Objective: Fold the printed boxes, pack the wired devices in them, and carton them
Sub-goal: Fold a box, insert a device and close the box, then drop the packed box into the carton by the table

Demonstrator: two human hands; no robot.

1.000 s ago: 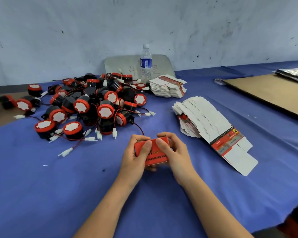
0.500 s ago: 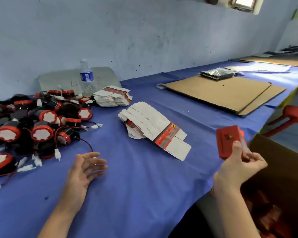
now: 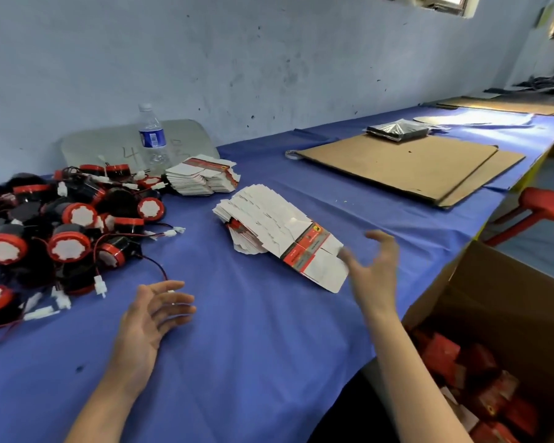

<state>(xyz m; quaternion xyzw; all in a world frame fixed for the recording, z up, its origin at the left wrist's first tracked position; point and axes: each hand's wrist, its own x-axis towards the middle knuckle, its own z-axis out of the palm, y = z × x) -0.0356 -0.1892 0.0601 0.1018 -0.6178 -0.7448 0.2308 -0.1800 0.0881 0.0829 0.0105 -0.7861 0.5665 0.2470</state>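
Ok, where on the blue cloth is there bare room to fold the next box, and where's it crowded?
Bare: the near cloth between the left hand and right hand, below the fanned flat boxes; also the strip between those boxes and the cardboard sheets. Crowded: the left side, where the wired devices pile and their leads trail toward the left hand.

Packing workshop: blue-clothed surface (image 3: pixel 269 362), wired devices (image 3: pixel 68 215) heaped 9 o'clock, flat printed boxes (image 3: pixel 263 212) ctr, carton (image 3: pixel 509 298) of red boxes (image 3: pixel 442 350) 4 o'clock, bare scuffed wall (image 3: pixel 269 59).
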